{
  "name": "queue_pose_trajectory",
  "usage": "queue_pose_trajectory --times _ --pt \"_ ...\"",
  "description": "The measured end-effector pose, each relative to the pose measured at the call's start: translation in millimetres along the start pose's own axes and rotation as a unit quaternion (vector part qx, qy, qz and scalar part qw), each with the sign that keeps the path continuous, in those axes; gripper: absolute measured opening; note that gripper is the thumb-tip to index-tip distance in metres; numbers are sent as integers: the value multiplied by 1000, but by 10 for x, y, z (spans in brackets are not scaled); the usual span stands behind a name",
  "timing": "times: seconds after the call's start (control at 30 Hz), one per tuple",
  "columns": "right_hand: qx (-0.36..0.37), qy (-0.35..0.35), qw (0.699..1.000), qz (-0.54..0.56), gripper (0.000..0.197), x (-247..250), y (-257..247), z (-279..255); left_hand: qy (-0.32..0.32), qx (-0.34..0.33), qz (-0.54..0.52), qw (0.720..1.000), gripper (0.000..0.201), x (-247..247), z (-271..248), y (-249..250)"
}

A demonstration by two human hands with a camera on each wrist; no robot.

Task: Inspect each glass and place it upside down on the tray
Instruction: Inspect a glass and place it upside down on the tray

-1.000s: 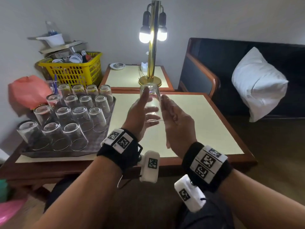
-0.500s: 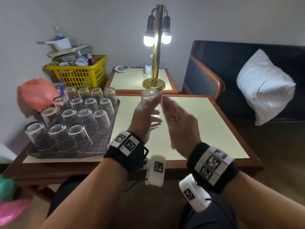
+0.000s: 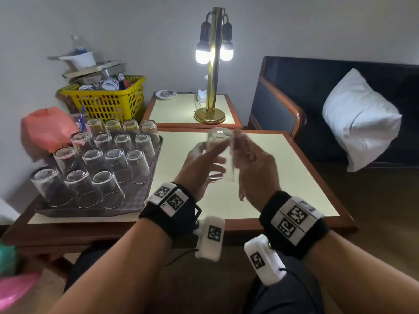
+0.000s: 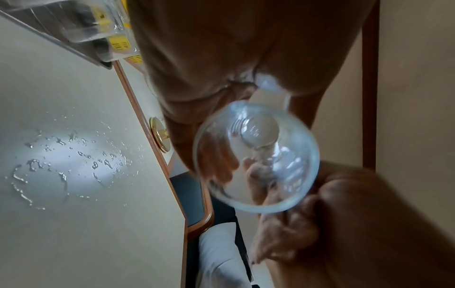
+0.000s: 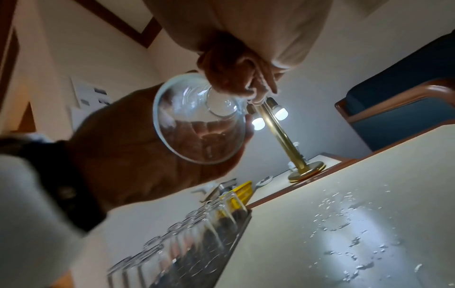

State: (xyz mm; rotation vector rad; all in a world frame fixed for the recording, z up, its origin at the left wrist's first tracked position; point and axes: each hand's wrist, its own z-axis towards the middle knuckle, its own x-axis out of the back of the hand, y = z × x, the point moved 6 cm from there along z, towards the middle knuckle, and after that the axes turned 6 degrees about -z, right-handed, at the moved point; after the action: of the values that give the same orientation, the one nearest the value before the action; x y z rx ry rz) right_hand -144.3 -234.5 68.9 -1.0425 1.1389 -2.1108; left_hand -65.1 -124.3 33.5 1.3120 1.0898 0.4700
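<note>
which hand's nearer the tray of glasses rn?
Left. The left hand is on the tray side of the held glass, a short gap from the tray's right edge. The right hand is on the glass's far side, farther away.

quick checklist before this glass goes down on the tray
1. Glass held by both hands: left hand, right hand: ok.
2. Glass already base-up, mouth toward the wrists: ok.
3. Glass clean: cannot tell, blurred.
4. Free spot on tray: ok, near right corner bare.
5. Tray glasses all inverted: ok.
6. Table dry: not ok, water droplets.
</note>
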Motion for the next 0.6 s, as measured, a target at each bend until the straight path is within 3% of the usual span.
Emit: queue_pose_trajectory --times 0.1,0.2,0.33,0.4,0.47,0.57,0.6 --pt "37 -30 998 -38 39 -59 -65 -48 18 23 -70 997 44 42 14 -44" --pt "-4 4 1000 -2 39 70 -5 111 -23 45 -15 999 53 -38 8 -118" --pt "35 -33 998 -27 42 -72 -80 -112 48 -1 -36 998 60 86 62 2" --pt "14 -18 1000 -18 41 -19 13 -24 10 47 -24 999 52 36 64 -46" --pt "-32 12 999 20 41 69 81 104 -24 49 10 998 51 -32 57 -92" --pt "11 -13 1000 -12 42 -39 13 6 38 -7 -24 999 55 58 90 13" --pt "20 -25 999 -19 42 -74 6 -42 43 4 -39 998 56 73 82 9"
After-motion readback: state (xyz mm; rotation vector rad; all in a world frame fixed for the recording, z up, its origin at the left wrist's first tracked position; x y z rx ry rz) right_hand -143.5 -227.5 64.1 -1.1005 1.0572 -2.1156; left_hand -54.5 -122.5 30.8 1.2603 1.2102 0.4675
